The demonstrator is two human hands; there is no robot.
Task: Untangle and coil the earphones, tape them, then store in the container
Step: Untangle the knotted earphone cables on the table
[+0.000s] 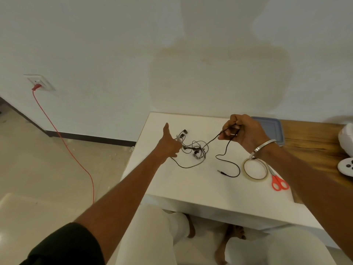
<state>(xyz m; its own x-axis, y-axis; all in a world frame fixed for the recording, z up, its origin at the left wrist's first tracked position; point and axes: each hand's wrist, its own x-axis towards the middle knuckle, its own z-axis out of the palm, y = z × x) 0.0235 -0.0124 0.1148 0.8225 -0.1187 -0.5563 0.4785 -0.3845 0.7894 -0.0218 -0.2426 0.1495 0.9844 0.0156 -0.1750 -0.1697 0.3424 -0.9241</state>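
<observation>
Black earphones (194,149) lie tangled in the middle of the white table (191,184), with the jack plug (219,171) loose on the surface nearer me. My right hand (240,131) is raised above the table and pinches a stretch of the cable, which runs taut down to the tangle. My left hand (169,143) grips the cable at the tangle's left side, thumb sticking up; an earbud (184,131) lies just beyond it. A roll of clear tape (255,169) lies at the right. The container (271,129) with a blue lid stands behind my right hand.
Red-handled scissors (278,181) lie right of the tape. A wooden surface (313,142) adjoins the table on the right, with white devices (346,153) at its far edge. A red cord (63,138) hangs from a wall socket at left.
</observation>
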